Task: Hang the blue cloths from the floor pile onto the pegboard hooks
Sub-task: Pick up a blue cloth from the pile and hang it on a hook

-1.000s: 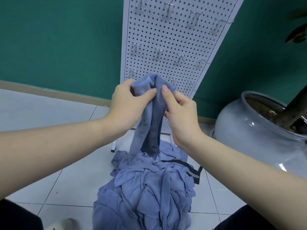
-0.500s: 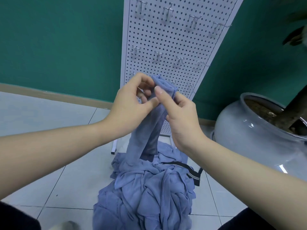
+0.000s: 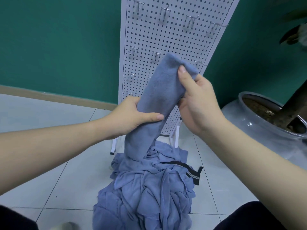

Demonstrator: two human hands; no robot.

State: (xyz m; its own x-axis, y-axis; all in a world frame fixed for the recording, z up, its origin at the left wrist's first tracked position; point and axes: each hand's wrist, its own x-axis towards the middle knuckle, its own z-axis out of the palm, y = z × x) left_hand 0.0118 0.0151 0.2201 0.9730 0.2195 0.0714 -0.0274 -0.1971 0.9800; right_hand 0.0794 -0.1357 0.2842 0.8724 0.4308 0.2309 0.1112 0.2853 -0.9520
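The left hand [image 3: 131,116] has slid down the blue cloth [image 3: 159,97]; the right hand [image 3: 197,98] pinches its top before the pegboard [image 3: 167,39]. Its tail remains in the floor pile [image 3: 149,188] below the pegboard; no hook is engaged.

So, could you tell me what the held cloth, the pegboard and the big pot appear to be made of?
The held cloth looks like soft microfibre or terry: matte, fuzzy nap. The pegboard seems white-painted sheet metal, evenly perforated, with shiny wire hooks. The big pot is probably glazed ceramic, given its glossy grey highlights.
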